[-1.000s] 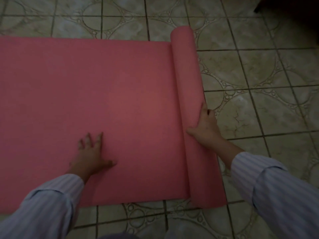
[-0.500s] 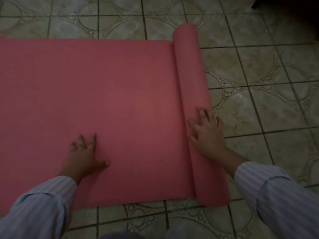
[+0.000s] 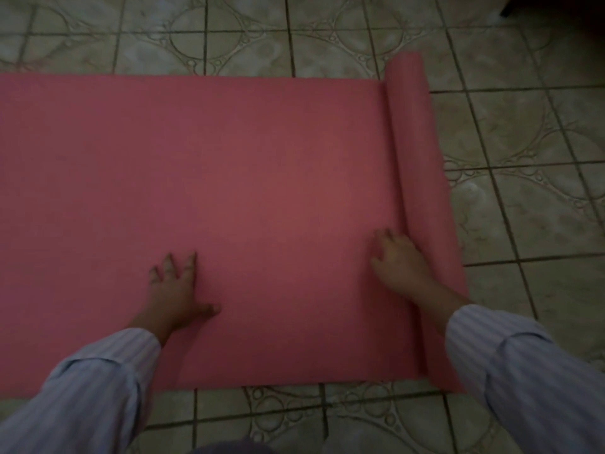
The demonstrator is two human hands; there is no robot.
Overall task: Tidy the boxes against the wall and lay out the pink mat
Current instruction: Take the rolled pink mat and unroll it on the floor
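Note:
The pink mat (image 3: pixel 229 191) lies partly unrolled across the tiled floor, reaching past the left edge of the view. Its rolled-up end (image 3: pixel 415 158) stands as a tube along the right side. My left hand (image 3: pixel 176 290) rests flat on the flat part, fingers spread, holding nothing. My right hand (image 3: pixel 399 260) lies palm down at the seam, fingers apart and pressed against the left flank of the roll. No boxes are in view.
Patterned beige tiled floor (image 3: pixel 523 158) surrounds the mat on the far, right and near sides. A dark object (image 3: pixel 556 11) fills the top right corner. Striped sleeves cover both forearms.
The roll has moved to the right and more of the mat lies flat. My right hand went from on top of the roll to its left flank. My left hand stayed put.

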